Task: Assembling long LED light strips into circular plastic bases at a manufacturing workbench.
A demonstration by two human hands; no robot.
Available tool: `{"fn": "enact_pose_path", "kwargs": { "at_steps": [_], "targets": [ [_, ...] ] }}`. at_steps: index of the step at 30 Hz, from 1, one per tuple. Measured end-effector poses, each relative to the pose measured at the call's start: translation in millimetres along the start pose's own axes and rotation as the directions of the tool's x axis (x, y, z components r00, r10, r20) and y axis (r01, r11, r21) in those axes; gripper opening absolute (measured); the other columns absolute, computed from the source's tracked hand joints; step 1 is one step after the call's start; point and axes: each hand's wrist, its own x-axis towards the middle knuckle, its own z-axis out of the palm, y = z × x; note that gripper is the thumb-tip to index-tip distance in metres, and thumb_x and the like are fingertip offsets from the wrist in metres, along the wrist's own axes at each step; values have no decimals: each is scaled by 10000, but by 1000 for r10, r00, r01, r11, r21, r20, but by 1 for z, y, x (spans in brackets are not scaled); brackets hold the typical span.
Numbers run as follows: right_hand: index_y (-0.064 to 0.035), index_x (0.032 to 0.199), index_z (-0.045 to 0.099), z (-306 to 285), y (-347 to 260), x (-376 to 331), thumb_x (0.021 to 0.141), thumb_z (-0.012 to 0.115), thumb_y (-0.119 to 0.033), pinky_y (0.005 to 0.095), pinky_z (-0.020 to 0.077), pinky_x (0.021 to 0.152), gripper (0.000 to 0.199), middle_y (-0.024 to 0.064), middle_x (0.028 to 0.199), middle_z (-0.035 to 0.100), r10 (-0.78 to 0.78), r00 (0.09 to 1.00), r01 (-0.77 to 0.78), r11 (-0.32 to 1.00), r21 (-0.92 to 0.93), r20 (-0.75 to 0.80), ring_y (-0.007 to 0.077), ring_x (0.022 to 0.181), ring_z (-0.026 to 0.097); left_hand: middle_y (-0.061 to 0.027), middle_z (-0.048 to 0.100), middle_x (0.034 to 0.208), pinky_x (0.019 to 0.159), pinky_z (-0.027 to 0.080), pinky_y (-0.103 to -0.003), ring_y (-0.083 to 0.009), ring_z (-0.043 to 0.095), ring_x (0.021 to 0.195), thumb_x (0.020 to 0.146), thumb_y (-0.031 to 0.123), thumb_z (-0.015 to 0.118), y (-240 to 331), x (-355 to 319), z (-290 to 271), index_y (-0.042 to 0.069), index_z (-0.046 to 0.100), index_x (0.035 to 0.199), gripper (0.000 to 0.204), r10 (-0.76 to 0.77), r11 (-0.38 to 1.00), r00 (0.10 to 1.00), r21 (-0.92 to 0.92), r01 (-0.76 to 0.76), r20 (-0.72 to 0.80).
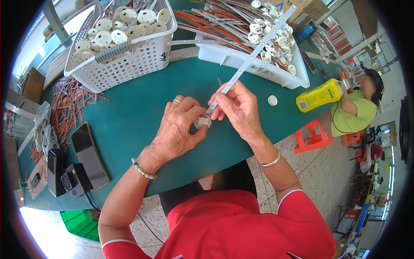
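Note:
My right hand (239, 110) pinches a long, thin white LED strip (249, 61) near its lower end. The strip slants up and to the right, over the white bin. Its lower end meets a small round whitish part (202, 121) low over the green tabletop. My left hand (177, 126) is closed round that part, thumb on the near side and fingers on the far side. Fingers partly cover the part, so I cannot tell whether the strip is fixed to it. A white round cap (272, 100) lies to the right of my right hand.
A white perforated basket (142, 64) of round white discs stands far left. A white bin (241, 64) holds strips with round parts. Reddish scraps (64, 108), a phone (90, 155) and black devices (73, 181) lie left. A yellow bottle (318, 96) and a seated person (358, 103) are right.

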Motion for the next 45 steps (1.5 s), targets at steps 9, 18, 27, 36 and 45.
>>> {"fn": "enact_pose_path", "kwargs": {
  "at_steps": [9,18,27,36,45],
  "targets": [
    [1,992,580,6,-4,7,973,617,-110,218,505,520,119,95,857,683,-67,994,74,994,-77,86,125,640,665,-124,610,1032,892,445,-414,-320,553,1025,665,-34,631,-21,5,-8,8,637,1061,398,100,982,993,-156,-108,-61],
    [-12,980,608,-2,-10,37,967,624,-103,211,498,520,94,62,832,674,-5,941,56,989,-140,339,110,642,667,-96,564,1007,863,422,-414,-307,526,975,669,135,830,-10,1,-7,43,641,1004,395,-8,991,999,131,12,-37],
    [-20,930,637,-2,-4,63,946,662,-106,210,496,524,91,48,792,662,-17,856,45,998,-41,517,105,653,658,-112,643,997,925,438,-419,-318,560,1019,696,0,737,-22,3,-24,45,545,1246,584,-82,980,995,-175,92,64],
    [-11,939,677,7,10,55,921,676,-64,213,499,533,56,42,796,687,-50,900,31,998,53,432,84,666,653,-152,598,1063,934,455,-433,-344,566,1013,733,1,708,-23,4,-30,74,434,1398,723,-187,954,966,-201,222,181],
    [-4,897,615,9,11,55,944,634,-26,225,529,571,55,33,794,627,-119,878,113,993,41,463,98,654,633,-168,578,1053,906,458,-438,-361,558,1000,738,-5,703,-20,6,-32,67,455,1381,693,-178,964,966,-166,210,188]
  ]
}}
